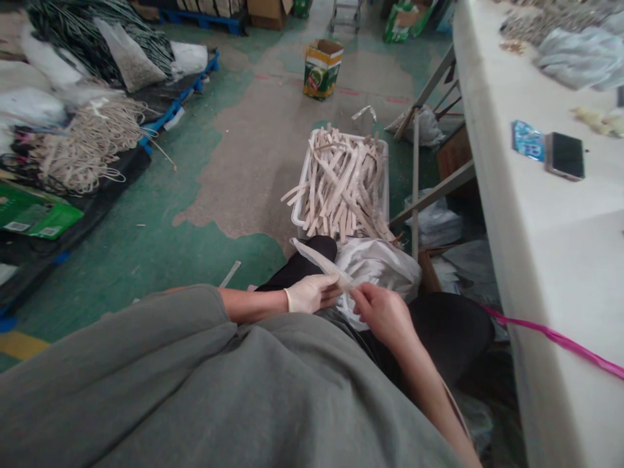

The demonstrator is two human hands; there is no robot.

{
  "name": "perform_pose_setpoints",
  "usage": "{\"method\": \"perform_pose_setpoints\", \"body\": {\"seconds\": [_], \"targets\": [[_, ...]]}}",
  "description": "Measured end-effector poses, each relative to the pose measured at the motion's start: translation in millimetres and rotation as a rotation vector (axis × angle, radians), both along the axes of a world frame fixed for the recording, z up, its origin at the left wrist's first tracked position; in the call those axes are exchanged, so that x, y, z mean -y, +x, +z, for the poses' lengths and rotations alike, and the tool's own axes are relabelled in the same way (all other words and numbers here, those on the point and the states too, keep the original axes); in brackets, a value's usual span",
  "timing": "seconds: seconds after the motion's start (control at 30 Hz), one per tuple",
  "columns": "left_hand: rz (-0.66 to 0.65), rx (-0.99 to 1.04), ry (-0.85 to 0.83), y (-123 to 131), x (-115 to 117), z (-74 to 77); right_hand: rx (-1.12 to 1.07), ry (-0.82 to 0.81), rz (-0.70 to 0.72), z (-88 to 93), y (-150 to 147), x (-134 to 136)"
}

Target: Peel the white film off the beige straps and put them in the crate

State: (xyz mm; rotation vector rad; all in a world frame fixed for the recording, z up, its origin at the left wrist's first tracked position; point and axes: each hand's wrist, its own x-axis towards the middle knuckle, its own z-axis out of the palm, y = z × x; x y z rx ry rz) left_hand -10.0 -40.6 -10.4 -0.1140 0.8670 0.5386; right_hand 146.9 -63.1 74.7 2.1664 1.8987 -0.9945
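Observation:
My left hand point(310, 294), in a pale glove, is closed on a long clear plastic sleeve point(319, 261) that slants up to the left over my lap. My bare right hand point(381, 311) pinches the sleeve's lower end, close to the left hand's fingertips. Just beyond my knees stands a white crate point(301, 195) heaped with several tan flat strips point(345, 185). A crumpled white plastic bag point(377, 265) lies on my lap under both hands.
A white table point(536, 221) runs along the right, bearing a phone point(564, 156), a blue packet point(527, 140) and a pink strap point(560, 339). Bundles of cord point(85, 140) lie on pallets at left. A cardboard box point(322, 68) stands on the green floor.

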Motion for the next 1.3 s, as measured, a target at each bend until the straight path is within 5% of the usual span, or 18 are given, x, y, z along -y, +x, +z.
{"method": "perform_pose_setpoints", "body": {"seconds": [0.23,0.43,0.63,0.83,1.07,1.3], "targets": [[0.109,-0.082,0.024,-6.1,-7.8,0.5,-0.164,0.021,-0.084,-1.8,6.3,4.0],[-0.051,0.007,0.089,2.1,-3.4,0.5,-0.043,0.059,-0.042,-1.7,-1.7,-0.1],[0.132,-0.090,0.080,-6.6,-26.8,4.5,-0.153,0.050,-0.098,2.1,12.6,6.8],[-0.066,0.016,0.203,9.1,-11.8,8.8,-0.158,0.111,-0.119,-2.1,8.2,2.3],[-0.018,-0.090,0.147,3.7,-26.2,9.2,-0.331,0.115,-0.192,5.8,28.1,25.8],[-0.235,-0.153,0.551,11.4,-6.2,0.0,0.054,0.221,-0.216,-8.1,-5.8,9.7]]}}
